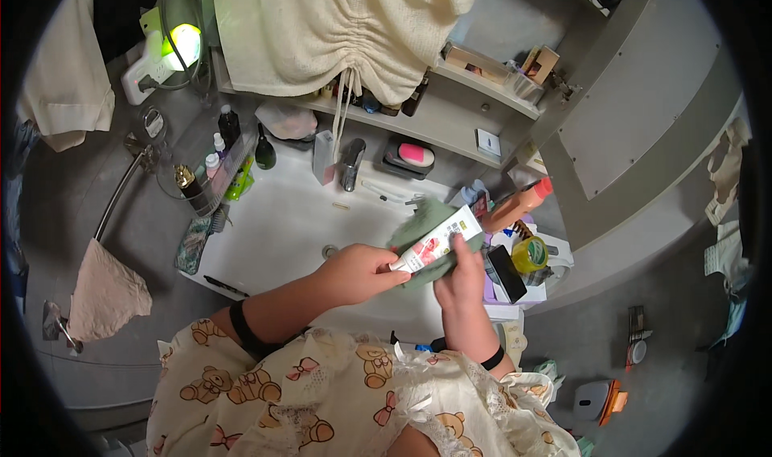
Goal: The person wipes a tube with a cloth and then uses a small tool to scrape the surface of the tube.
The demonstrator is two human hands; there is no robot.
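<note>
The left forearm (293, 304) is angled up and to the right from the lower left, with the left hand (354, 274) closed in a grip, its thumb (392, 278) pointed rightward and its fingers curled mostly out of sight. The right forearm (473, 336) is held more steeply upright, and the right hand (462, 282) is also closed, its thumb (461, 250) raised. The hands are kept near each other, not touching.
</note>
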